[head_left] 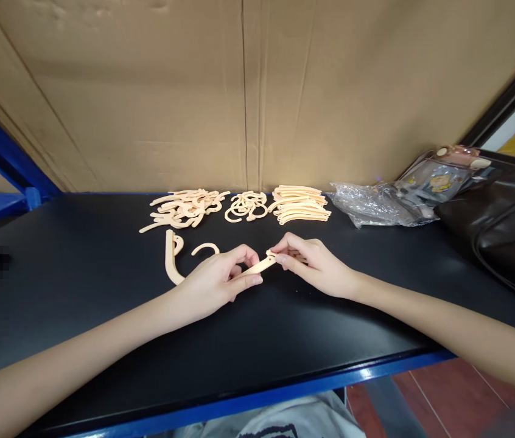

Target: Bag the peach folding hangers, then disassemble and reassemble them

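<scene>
Between my two hands is a narrow cream plastic strip (261,266) with a small hole near its right end. My left hand (221,274) pinches the strip's left part between thumb and fingers. At the other end, the thumb and fingertips of my right hand (310,263) close on the tip. A curved cream hanger arm piece (170,258) lies on the black table left of my left hand, its lower end close to my wrist. Just behind that hand rests a cream hook (206,247), partly hidden by it.
Along the cardboard wall (148,91) lie a pile of curved cream pieces (184,207), a pile of cream hooks (247,205) and a stack of cream strips (301,204). Crumpled clear plastic bags (385,204) and a dark leather bag (504,225) occupy the right side. A blue frame edge (257,404) borders the table.
</scene>
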Demonstrator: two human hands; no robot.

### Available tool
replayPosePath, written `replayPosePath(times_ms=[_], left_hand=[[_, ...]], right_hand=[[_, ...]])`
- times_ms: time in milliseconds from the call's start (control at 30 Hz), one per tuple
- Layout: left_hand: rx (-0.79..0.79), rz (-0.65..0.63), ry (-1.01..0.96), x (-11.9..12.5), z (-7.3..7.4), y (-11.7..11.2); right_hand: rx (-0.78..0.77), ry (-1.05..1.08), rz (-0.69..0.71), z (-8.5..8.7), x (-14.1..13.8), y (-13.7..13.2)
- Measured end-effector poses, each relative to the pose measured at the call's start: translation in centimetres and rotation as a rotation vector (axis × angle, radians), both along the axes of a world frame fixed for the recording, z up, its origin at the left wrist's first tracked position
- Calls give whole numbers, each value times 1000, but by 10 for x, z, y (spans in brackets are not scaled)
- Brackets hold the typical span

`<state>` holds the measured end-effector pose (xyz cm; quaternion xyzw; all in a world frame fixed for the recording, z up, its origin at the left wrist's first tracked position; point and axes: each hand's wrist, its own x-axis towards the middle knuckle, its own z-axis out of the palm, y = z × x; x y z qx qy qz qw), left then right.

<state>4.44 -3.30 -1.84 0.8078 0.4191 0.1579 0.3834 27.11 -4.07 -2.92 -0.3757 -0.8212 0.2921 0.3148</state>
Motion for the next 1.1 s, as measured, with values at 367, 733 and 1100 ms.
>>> replayPosePath(times_ms=[367,733,1100], left_hand=[[53,3,-58,1,2,-2],[-43,54,-182,4,3,-4],[-276,189,-253,6,8,-4]], right_hand=[[-107,34,46,1,-2,-1],[-38,82,-38,0,-7,-8],[-46,77,-49,-2,-6,-6]])
